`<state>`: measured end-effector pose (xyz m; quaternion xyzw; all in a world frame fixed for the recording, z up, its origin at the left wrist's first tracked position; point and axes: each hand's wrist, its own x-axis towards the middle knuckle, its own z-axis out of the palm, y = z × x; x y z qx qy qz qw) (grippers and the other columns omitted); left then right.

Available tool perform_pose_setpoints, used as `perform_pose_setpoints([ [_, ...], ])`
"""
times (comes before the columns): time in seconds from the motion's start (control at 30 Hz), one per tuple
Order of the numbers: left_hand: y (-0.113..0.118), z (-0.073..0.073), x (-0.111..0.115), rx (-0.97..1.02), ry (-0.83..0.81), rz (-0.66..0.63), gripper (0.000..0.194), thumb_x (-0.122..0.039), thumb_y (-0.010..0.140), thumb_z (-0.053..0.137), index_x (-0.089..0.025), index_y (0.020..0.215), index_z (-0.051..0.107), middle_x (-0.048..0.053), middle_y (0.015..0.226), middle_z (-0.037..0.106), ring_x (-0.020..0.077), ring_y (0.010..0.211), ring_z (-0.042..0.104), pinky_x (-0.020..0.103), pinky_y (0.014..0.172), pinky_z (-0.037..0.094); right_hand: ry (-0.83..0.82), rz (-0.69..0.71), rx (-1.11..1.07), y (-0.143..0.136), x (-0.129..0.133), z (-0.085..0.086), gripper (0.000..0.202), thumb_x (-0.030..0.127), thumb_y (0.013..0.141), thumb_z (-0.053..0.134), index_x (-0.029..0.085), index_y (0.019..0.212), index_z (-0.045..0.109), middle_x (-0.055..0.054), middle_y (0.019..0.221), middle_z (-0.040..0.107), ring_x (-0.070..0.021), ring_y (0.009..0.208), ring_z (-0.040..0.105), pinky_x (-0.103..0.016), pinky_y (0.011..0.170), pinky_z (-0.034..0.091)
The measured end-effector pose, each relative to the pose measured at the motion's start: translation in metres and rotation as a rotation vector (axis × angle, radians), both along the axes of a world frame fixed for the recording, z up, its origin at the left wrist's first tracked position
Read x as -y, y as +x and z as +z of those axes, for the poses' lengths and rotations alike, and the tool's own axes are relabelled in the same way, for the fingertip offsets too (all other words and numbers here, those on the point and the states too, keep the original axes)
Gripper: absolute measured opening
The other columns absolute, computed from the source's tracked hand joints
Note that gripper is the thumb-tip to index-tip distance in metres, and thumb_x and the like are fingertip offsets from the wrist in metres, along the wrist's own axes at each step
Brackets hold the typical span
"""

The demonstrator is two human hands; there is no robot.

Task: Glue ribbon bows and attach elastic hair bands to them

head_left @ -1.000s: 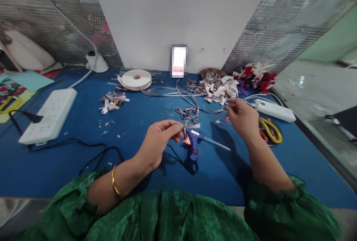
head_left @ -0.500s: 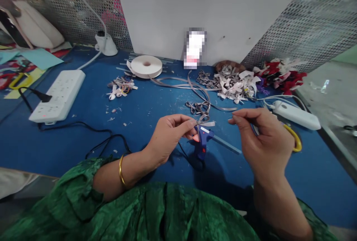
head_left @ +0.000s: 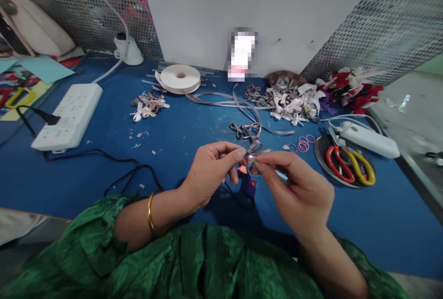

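My left hand [head_left: 216,170] pinches a grey ribbon bow [head_left: 255,148] between thumb and fingertips, its loops sticking out to the right. Close against it, my right hand [head_left: 297,188] is closed on a small teal elastic hair band [head_left: 252,168], held right at the bow. Beneath both hands a blue glue gun [head_left: 248,186] lies on the table, partly hidden, its clear glue stick [head_left: 281,175] pointing right. Just beyond the fingers lie several grey ribbon bows [head_left: 245,130]. Pink elastic bands [head_left: 303,144] rest to the right.
Red- and yellow-handled scissors [head_left: 349,165] lie on a round dark dish at right. A white ribbon roll [head_left: 180,78], a heap of bows [head_left: 294,103] and a phone [head_left: 242,54] stand at the back. A power strip [head_left: 69,116] sits left, its black cord [head_left: 104,153] crossing the table.
My right hand has moved left from beside the scissors to the bow and now shows a teal band in its fingers. The left hand keeps its pinch on the bow.
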<state>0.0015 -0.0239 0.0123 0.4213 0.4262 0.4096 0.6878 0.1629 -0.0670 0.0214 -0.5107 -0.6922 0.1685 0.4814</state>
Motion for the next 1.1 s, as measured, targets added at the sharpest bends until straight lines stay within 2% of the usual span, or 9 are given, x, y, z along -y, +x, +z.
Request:
perform_pose_setpoints([
  [0.07, 0.001, -0.002, 0.001, -0.002, 0.003, 0.02, 0.018, -0.03, 0.085, 0.068, -0.013, 0.082, 0.068, -0.001, 0.072, 0.067, 0.0033, 0.042, 0.052, 0.016, 0.039, 0.031, 0.092, -0.03, 0.13, -0.001, 0.0, -0.005, 0.018, 0.01, 0.089, 0.066, 0.023, 0.101, 0.067, 0.003, 0.091, 0.075, -0.01, 0.081, 0.069, -0.023, 0.075, 0.052],
  [0.17, 0.002, -0.003, 0.002, -0.005, -0.009, 0.056, 0.02, -0.032, 0.084, 0.069, -0.012, 0.081, 0.066, -0.002, 0.071, 0.065, 0.0037, 0.043, 0.053, 0.016, 0.039, 0.033, 0.144, -0.038, 0.227, -0.001, -0.002, -0.011, 0.017, 0.011, 0.089, 0.066, 0.023, 0.102, 0.066, 0.002, 0.092, 0.074, -0.0113, 0.082, 0.068, -0.025, 0.075, 0.05],
  [0.5, 0.004, -0.002, 0.003, 0.019, -0.035, 0.07, 0.024, -0.035, 0.083, 0.07, -0.011, 0.08, 0.065, -0.001, 0.068, 0.064, 0.0032, 0.039, 0.052, 0.015, 0.037, 0.03, 0.153, -0.051, 0.177, -0.01, -0.007, -0.02, 0.009, 0.013, 0.093, 0.06, 0.022, 0.093, 0.061, -0.001, 0.086, 0.06, -0.0135, 0.081, 0.06, -0.028, 0.072, 0.047],
  [0.67, 0.004, -0.003, 0.005, 0.033, -0.052, 0.047, 0.025, -0.036, 0.084, 0.069, -0.012, 0.079, 0.062, -0.005, 0.056, 0.056, 0.0038, 0.037, 0.05, 0.015, 0.037, 0.029, 0.21, -0.09, 0.283, -0.012, -0.009, -0.024, 0.007, 0.015, 0.092, 0.062, 0.022, 0.092, 0.06, 0.0, 0.08, 0.063, -0.0142, 0.076, 0.06, -0.029, 0.07, 0.044],
  [0.8, 0.004, 0.0, 0.007, 0.04, -0.068, 0.008, 0.023, -0.035, 0.086, 0.065, -0.013, 0.08, 0.059, -0.004, 0.063, 0.06, 0.0029, 0.036, 0.05, 0.014, 0.036, 0.028, 0.291, -0.131, 0.371, -0.012, -0.009, -0.023, 0.008, 0.015, 0.091, 0.064, 0.021, 0.09, 0.06, 0.0, 0.08, 0.067, -0.0148, 0.077, 0.062, -0.031, 0.073, 0.043],
  [1.1, 0.004, 0.003, 0.005, 0.009, -0.072, -0.047, 0.019, -0.032, 0.091, 0.057, -0.015, 0.082, 0.054, -0.003, 0.067, 0.062, 0.0011, 0.034, 0.046, 0.014, 0.036, 0.026, 0.305, -0.133, 0.44, -0.008, -0.006, -0.022, 0.009, 0.015, 0.09, 0.066, 0.021, 0.093, 0.06, -0.001, 0.082, 0.07, -0.0152, 0.079, 0.065, -0.031, 0.075, 0.044],
])
